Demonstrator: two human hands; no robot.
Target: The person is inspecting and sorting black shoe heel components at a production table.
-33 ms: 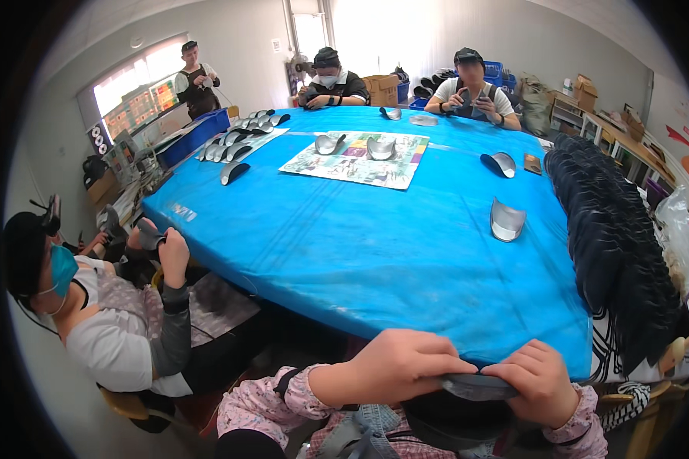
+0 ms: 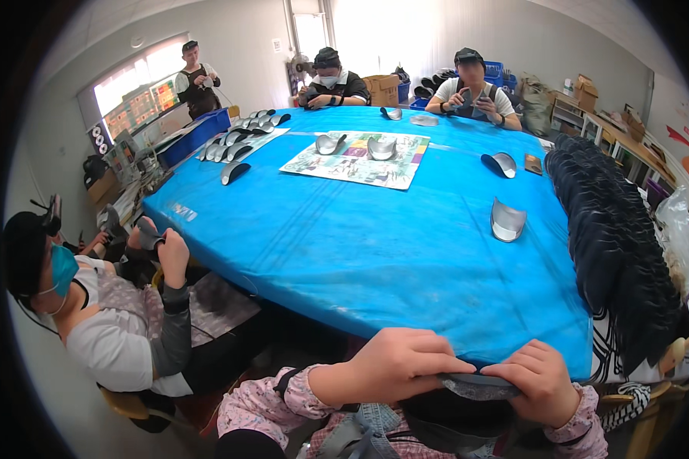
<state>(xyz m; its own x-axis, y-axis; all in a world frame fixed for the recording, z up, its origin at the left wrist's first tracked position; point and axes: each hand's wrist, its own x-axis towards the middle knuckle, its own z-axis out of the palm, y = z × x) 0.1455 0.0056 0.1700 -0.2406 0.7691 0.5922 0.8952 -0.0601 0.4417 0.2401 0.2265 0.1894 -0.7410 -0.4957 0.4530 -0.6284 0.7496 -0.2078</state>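
Observation:
Close to my body, just off the table's near edge, I hold a curved piece like a cap brim, grey along its upper strip. Dark material hangs directly below that strip; I cannot tell whether it is part of the same piece. My left hand pinches the upper edge near its middle with thumb and fingers. My right hand grips the right end, fingertips bent over the edge. The two hands almost meet along the rim. Nearest on the table stands a similar silver-grey curved piece, resting upright.
A blue cover spreads over the large table. Tall dark brim-like stacks line its right side. More curved pieces lie at the far left, and two sit on a printed board. A co-worker sits close on my left; others are farther back.
The held piece has tipped slightly, so more of its grey speckled strip shows below my fingers. Both hands keep their grip in nearly the same place.

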